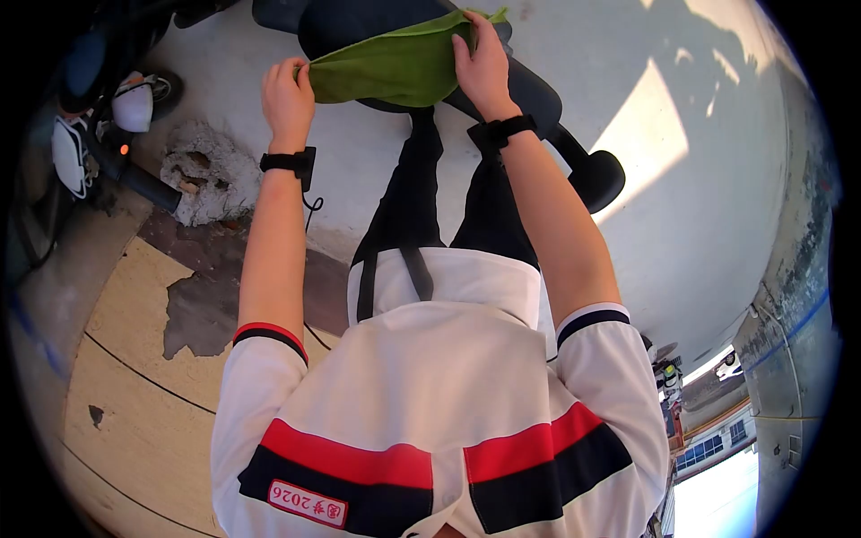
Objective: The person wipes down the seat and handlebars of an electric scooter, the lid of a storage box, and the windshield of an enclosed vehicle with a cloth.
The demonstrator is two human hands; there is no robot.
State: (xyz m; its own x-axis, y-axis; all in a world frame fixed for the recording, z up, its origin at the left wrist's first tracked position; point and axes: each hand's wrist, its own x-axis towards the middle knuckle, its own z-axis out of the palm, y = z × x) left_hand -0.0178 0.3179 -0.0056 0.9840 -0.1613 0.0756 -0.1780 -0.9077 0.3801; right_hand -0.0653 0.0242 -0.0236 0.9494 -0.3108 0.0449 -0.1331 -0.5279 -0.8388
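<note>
A green cloth (390,67) is stretched between my two hands, in front of my body. My left hand (289,100) pinches its left corner, fingers pressed together. At the other end my right hand (484,67) grips the cloth, thumb on the near face and fingers at the upper edge; part of the cloth shows past the fingers. Below the cloth lies a dark padded seat (341,20), partly covered by it in this view. Each wrist wears a black band.
To the left stands a two-wheeler with a handlebar grip (152,186), white parts and a lit orange lamp (124,150). A rough grey lump (208,170) sits on the ground near it. Right of my right forearm is a black rounded part (599,179) over pale floor.
</note>
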